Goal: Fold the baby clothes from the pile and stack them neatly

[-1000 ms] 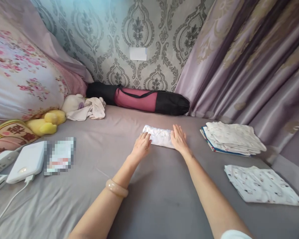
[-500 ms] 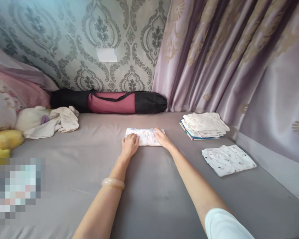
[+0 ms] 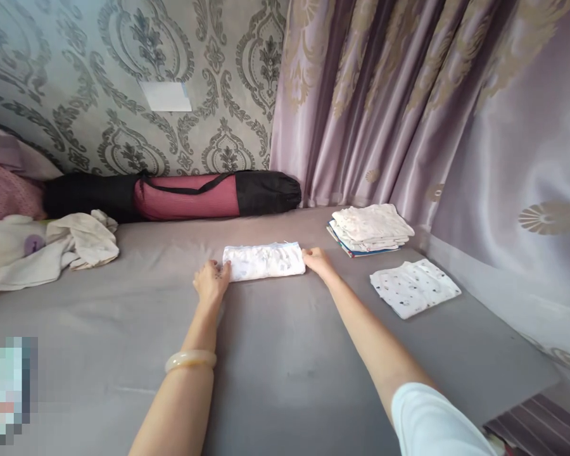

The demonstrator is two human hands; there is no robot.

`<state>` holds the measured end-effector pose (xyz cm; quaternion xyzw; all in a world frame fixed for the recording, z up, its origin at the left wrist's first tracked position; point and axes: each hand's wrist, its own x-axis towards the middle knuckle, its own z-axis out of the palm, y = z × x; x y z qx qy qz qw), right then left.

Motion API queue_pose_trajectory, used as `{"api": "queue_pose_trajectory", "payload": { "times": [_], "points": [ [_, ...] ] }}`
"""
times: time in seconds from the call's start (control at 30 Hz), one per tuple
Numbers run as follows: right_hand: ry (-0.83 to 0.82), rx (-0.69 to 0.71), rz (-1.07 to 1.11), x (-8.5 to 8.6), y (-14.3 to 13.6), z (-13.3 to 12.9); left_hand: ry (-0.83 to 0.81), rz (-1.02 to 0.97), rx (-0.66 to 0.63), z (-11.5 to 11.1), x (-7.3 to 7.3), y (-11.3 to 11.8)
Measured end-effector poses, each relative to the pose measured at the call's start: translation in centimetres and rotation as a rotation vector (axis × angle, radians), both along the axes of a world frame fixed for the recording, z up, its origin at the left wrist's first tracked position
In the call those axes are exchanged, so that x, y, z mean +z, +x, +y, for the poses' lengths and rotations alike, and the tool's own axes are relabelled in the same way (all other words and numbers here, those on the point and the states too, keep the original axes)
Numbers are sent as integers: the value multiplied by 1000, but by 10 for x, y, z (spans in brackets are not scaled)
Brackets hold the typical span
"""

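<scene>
Grey bed [image 3: 285, 380] against patterned wallpaper, mauve curtain [image 3: 408, 107] at right. Compared with the frame half a second back: both hands slid outward off the top of the folded white cloth [image 3: 264, 261] to its two short ends; view panned right, so yellow toy now out of sight. Cloth itself unmoved, mid-bed, long axis left to right.

Count: two hands, one bangle [image 3: 190, 360] on left wrist, one folded cloth between the hands, one stack of folded garments [image 3: 370, 228] near the curtain, one single flat printed cloth [image 3: 414, 287] just in front of that stack, one black-and-maroon roll bag [image 3: 171, 195] along the wall, one crumpled cream cloth [image 3: 52, 247] at far left.

Left hand [image 3: 211, 282]: fingers [image 3: 224, 269] loosely curled, touching left end of cloth, not gripping. Right hand [image 3: 317, 259]: fingers extended, resting against right end, nothing grasped. Cloth flat on bed, bracketed end to end by the fingertips.
</scene>
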<state>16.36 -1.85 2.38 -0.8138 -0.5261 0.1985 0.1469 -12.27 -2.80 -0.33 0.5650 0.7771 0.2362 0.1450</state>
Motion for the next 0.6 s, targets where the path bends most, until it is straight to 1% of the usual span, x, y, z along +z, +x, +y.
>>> {"api": "queue_pose_trajectory", "payload": {
  "times": [0.17, 0.27, 0.43, 0.6],
  "points": [
    [-32, 26, -14, 3, -25, 4, -65, 91, -94, 1, 0, 6],
    [-40, 56, 4, 5, -34, 5, -95, 135, -141, 4, 1, 8],
    [-57, 109, 63, 7, -42, 4, -210, 165, -167, 12, 4, 7],
    [-32, 92, 53, 4, -47, 0, -223, 207, -208, 17, 7, 9]
  ]
}}
